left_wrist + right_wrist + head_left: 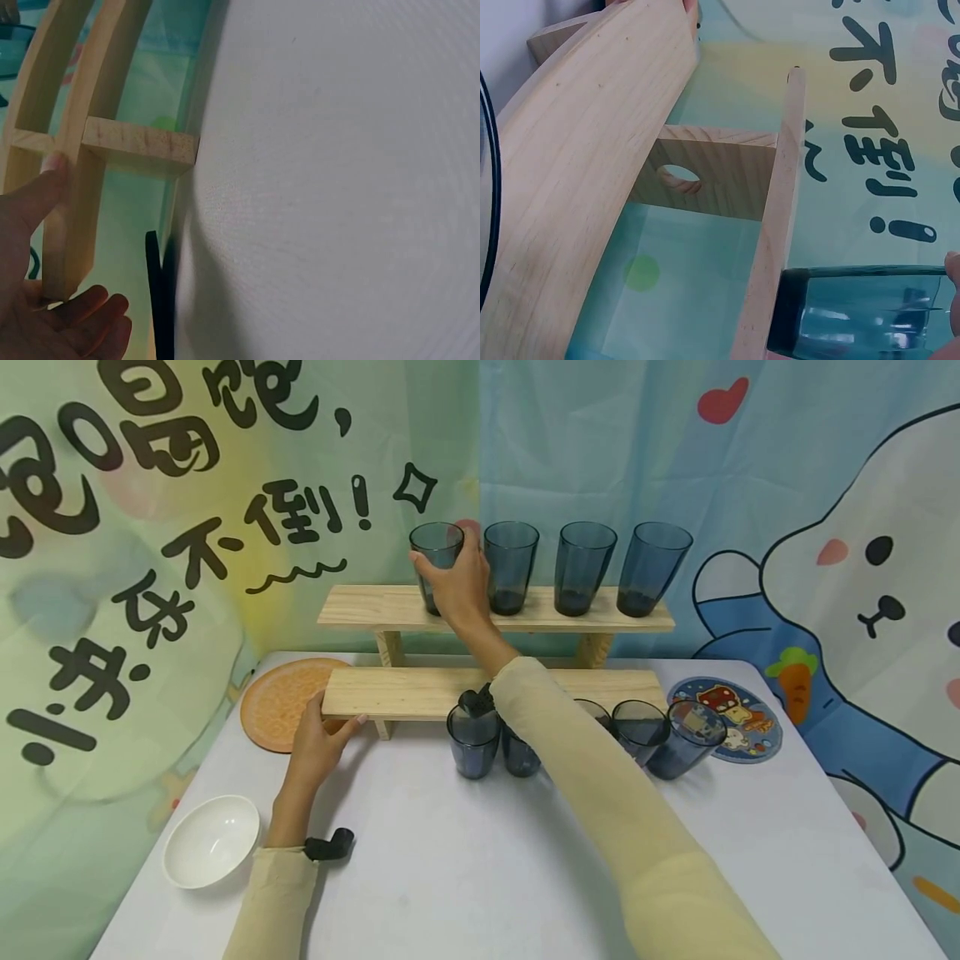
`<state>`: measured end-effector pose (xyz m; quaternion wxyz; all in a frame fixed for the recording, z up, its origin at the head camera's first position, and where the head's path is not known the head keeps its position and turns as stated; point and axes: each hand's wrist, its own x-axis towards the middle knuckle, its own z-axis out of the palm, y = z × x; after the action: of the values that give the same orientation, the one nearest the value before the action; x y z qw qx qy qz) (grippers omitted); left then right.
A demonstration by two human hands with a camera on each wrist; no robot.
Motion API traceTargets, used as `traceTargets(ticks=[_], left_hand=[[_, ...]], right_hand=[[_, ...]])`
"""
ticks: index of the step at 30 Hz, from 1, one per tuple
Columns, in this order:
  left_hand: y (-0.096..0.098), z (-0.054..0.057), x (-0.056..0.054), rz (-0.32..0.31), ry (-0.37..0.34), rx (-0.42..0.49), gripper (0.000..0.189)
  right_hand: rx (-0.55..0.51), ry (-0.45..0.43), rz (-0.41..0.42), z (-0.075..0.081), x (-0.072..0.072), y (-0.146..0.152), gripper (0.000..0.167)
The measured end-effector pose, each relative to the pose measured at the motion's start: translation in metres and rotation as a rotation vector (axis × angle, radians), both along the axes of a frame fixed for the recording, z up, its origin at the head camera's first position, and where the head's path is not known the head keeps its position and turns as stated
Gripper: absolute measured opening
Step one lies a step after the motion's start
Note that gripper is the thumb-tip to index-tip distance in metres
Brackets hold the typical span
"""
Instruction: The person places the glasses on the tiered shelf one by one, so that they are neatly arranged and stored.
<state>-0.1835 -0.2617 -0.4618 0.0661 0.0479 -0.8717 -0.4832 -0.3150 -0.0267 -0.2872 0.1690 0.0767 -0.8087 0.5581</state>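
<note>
My right hand [459,578] grips the leftmost blue-tinted drinking glass [429,550] on the upper board of a two-step wooden rack [352,608]. Its base meets the upper board [769,300] in the right wrist view. My left hand [313,745] holds the left end of the lower board [405,693], thumb against the front edge. In the left wrist view the thumb [37,196] presses the board and the other fingers bend round its end. To the right of the held glass stand three more glasses, including a middle one [583,564], upright on the upper board.
Several glasses, one of them a tumbler [474,756], stand on the white table [450,877] before the rack, partly hidden by my right sleeve. A white bowl [212,842] is front left. An orange round mat [281,706] lies left, a cartoon mat [757,735] right.
</note>
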Motion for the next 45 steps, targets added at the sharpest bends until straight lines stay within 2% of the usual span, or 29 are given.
traceTargets(ticks=[5, 8, 12, 14, 17, 21, 25, 28, 30, 33, 38, 45], left_hand=[[0.0, -0.001, 0.0, 0.007, -0.01, -0.005, 0.092], [0.0, -0.001, 0.001, 0.007, -0.01, -0.009, 0.093], [-0.001, -0.001, 0.0, 0.01, -0.005, -0.016, 0.093], [-0.002, -0.001, 0.0, 0.013, -0.006, -0.023, 0.092], [-0.001, 0.0, 0.0, 0.009, -0.009, -0.028, 0.093], [0.001, 0.001, 0.0, 0.008, -0.003, -0.022, 0.092], [0.002, 0.002, 0.001, 0.012, -0.006, -0.022, 0.09], [0.003, 0.003, 0.002, 0.01, -0.016, -0.022, 0.09], [0.003, 0.004, 0.003, 0.009, -0.022, -0.024, 0.09], [0.004, 0.005, 0.004, 0.009, -0.028, -0.027, 0.091], [0.004, 0.006, 0.003, 0.009, -0.018, -0.032, 0.091], [0.003, 0.007, 0.004, 0.006, -0.017, -0.022, 0.09]], right_hand=[[0.026, 0.018, 0.047, 0.0, 0.006, 0.005, 0.077], [0.079, -0.025, 0.079, 0.003, 0.014, 0.008, 0.089], [0.179, -0.117, 0.126, 0.01, 0.031, 0.01, 0.11], [0.231, -0.127, 0.159, 0.015, 0.04, 0.013, 0.113], [0.279, -0.096, 0.198, 0.023, 0.057, 0.023, 0.113], [0.285, -0.04, 0.233, 0.039, 0.076, 0.047, 0.106], [0.325, -0.047, 0.216, 0.052, 0.093, 0.084, 0.105], [0.363, -0.013, 0.188, 0.055, 0.107, 0.119, 0.1], [0.36, 0.039, 0.175, 0.052, 0.116, 0.144, 0.091], [0.339, 0.07, 0.143, 0.042, 0.132, 0.181, 0.079], [0.281, 0.015, 0.066, 0.012, 0.15, 0.234, 0.073], [0.288, -0.042, -0.053, -0.04, 0.157, 0.296, 0.076]])
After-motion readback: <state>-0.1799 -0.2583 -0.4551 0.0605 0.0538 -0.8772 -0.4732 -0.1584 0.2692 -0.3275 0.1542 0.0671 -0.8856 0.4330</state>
